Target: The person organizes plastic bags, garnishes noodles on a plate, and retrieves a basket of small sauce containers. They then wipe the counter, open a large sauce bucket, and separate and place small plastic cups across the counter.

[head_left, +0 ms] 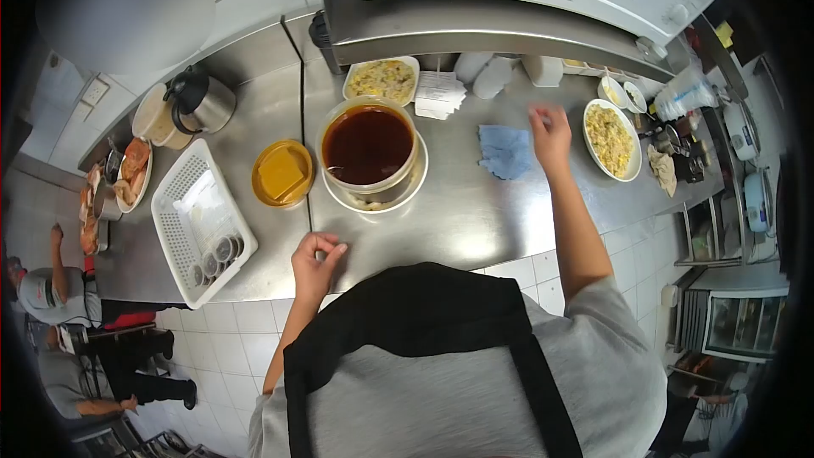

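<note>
My left hand [315, 261] hovers at the counter's front edge with its fingers curled in, and nothing shows in it. Over the right side of the counter is my right hand [552, 134], its fingers smeared by motion. Just left of it lies a folded blue cloth [505, 151]. A clear tub of dark reddish-brown sauce [369, 146] stands on a white plate [413, 192] in the middle. Beside the tub sits a round mustard-coloured container [282, 173] with a square yellow piece on top. To my right is an oval bowl of fried rice [611, 141].
A white perforated basket [180, 225] holds several small round cups. Behind it stand a steel thermos jug [206, 100] and a plastic tub [158, 125]. Another rice dish [381, 80] and a paper stack [438, 95] sit under the steel shelf [492, 34]. Other people are at far left and lower right.
</note>
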`<action>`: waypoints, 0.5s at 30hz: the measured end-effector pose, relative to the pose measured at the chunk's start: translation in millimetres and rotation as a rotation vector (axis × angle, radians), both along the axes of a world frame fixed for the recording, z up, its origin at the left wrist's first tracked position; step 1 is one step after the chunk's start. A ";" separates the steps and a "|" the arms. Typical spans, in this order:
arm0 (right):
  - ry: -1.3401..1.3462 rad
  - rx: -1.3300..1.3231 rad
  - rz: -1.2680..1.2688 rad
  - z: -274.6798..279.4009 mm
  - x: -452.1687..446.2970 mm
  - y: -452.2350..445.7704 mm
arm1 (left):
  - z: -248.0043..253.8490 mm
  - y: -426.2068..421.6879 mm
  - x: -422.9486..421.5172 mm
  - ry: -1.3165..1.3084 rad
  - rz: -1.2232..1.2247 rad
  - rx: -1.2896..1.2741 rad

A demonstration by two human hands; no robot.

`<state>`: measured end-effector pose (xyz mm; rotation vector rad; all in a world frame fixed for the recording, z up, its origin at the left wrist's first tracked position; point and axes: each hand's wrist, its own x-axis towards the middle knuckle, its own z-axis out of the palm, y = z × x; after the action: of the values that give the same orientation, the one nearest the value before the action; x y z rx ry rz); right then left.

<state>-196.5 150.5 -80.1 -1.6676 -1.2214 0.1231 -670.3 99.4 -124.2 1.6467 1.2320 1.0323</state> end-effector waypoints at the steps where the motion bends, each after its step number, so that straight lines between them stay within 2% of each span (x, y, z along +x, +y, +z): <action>1: -0.064 0.013 0.018 12.4 0.5 18.9 | 2.6 -7.0 3.2 -0.012 -0.008 -0.036; 2: -0.129 0.028 0.040 22.3 -3.1 41.5 | 6.2 -13.2 7.0 -0.024 -0.013 -0.069; 7: -0.823 -0.156 0.046 33.2 -6.7 138.8 | 31.2 -39.3 32.0 0.035 -0.008 -0.036; 10: -0.701 -0.298 0.053 33.5 -2.7 157.3 | 42.6 -53.4 41.3 0.059 -0.017 -0.032; 13: -0.616 -0.326 0.340 61.3 3.9 120.6 | 43.8 -60.6 50.4 0.069 -0.059 -0.049; 15: -0.368 -0.382 0.540 67.4 7.2 94.4 | 43.6 -61.1 58.7 0.057 -0.110 -0.062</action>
<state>-189.3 244.9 -12.7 -1.6810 -2.0142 0.4164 -611.7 38.3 -80.7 1.6863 1.1848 0.8765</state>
